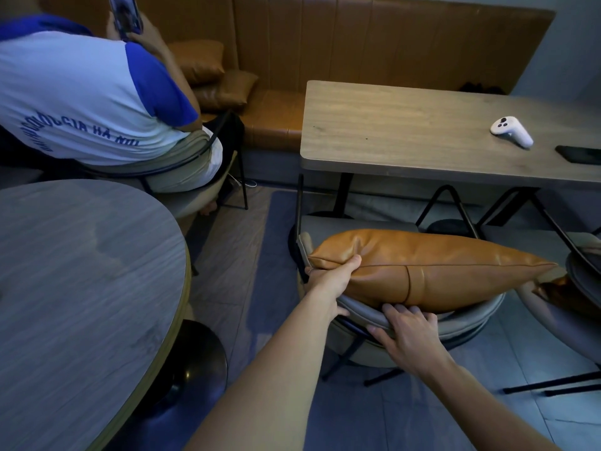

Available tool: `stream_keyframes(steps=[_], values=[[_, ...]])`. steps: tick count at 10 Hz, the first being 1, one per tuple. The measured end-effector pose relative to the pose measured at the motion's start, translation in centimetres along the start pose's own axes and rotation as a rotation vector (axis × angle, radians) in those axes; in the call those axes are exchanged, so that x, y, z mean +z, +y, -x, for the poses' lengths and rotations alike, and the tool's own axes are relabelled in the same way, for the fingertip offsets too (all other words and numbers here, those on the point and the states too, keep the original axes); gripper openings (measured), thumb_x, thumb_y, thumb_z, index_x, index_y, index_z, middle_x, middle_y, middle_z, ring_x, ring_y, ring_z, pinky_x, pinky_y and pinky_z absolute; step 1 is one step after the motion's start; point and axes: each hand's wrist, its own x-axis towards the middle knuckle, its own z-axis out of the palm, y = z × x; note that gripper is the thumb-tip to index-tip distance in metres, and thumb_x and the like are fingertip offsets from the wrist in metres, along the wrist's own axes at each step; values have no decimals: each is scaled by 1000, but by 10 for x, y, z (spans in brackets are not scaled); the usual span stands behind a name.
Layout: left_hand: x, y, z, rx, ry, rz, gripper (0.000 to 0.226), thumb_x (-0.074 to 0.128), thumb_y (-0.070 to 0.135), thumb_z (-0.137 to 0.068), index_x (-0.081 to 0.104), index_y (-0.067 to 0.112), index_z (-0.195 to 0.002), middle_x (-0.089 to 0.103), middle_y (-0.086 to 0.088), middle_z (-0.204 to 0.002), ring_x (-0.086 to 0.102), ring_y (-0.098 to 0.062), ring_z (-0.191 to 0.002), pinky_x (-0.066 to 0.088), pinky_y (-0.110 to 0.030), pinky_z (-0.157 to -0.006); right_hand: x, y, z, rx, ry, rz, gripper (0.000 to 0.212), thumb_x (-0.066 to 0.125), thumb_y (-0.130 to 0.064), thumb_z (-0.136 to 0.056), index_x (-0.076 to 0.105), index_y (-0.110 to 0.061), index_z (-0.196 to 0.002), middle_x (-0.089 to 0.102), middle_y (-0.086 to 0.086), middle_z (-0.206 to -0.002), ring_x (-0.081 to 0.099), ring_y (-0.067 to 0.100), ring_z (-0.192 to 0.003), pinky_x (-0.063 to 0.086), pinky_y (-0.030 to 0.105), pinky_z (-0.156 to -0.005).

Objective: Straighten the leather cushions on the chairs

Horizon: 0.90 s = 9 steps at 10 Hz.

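Observation:
A tan leather cushion (432, 268) lies across the back of a grey padded chair (468, 323) tucked under the rectangular table. My left hand (335, 278) grips the cushion's left corner, thumb on top. My right hand (409, 330) presses on the chair's backrest rim, fingertips touching the cushion's lower edge. A second tan cushion (559, 292) shows partly on the neighbouring chair (582, 271) at the right. Two more tan cushions (208, 73) rest on the bench at the back.
A wooden rectangular table (406, 131) carries a white controller (512, 131) and a dark phone (582, 154). A round table (81, 288) fills the left foreground. A seated person (84, 96) in a white and blue shirt holds a phone. The tan leather bench (357, 47) runs along the wall.

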Motion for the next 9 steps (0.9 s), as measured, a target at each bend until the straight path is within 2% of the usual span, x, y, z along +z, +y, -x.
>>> stream_keyframes(steps=[1,2,3,4,5,6,7,8,9], values=[[-1,-1,-4,5,-9,6,132,91,52,-66,6,21,-161,35,-11,-157,43,-38,-139,53,-66,-92,-3,-5,2,15,-12,24,44,44,-60,-97,57,-24,-120,66,-2,-119,57,26,-111,35,42,-86],[-2,-2,-4,-3,-23,-28,141,91,62,-58,3,23,-161,33,-10,-161,41,-39,-141,47,-66,-101,-9,-7,1,28,-90,46,46,38,-61,-99,51,-24,-123,61,-3,-127,53,25,-117,36,43,-91],[-13,-2,2,57,-35,-241,136,83,73,-59,13,17,-161,32,-8,-163,38,-34,-144,38,-54,-112,-19,-9,-2,54,-225,32,50,35,-61,-100,47,-22,-129,55,0,-137,48,28,-124,34,44,-98],[-35,2,9,125,-36,-638,111,73,76,-70,39,12,-154,45,-8,-156,46,-29,-140,41,-39,-105,-36,-9,-9,72,-398,-33,51,37,-60,-100,48,-18,-127,53,6,-139,46,32,-128,33,45,-100],[-49,17,21,192,-48,-1061,86,69,67,-78,59,5,-136,62,-14,-138,61,-29,-122,48,-34,-87,-63,-11,-10,45,-493,-145,49,39,-60,-100,54,-19,-121,59,7,-133,52,32,-127,37,45,-98],[-45,42,49,240,-87,-1361,60,65,52,-85,66,7,-125,66,-16,-128,63,-30,-112,52,-38,-92,-98,-16,-10,42,-479,-211,61,40,-63,-97,52,-20,-139,57,5,-141,52,30,-130,38,49,-107],[-33,67,76,342,-82,-1511,40,61,42,-86,68,8,-106,64,-11,-122,62,-27,-102,53,-37,-88,-138,-18,-8,25,-409,-240,68,43,-68,-91,54,-23,-141,58,6,-144,53,29,-130,40,48,-109],[-16,96,119,434,-39,-1551,37,57,43,-85,69,11,-99,68,-12,-113,63,-28,-95,54,-37,-83,-188,-14,-7,4,-350,-255,59,45,-60,-97,55,-21,-141,57,8,-145,53,29,-131,42,45,-108],[1,123,162,573,102,-1590,33,57,42,-86,72,20,-106,70,-6,-111,65,-28,-102,55,-42,-89,-239,-4,-2,-30,-216,-212,67,42,-65,-96,48,-20,-146,54,9,-149,51,31,-133,43,47,-108]])
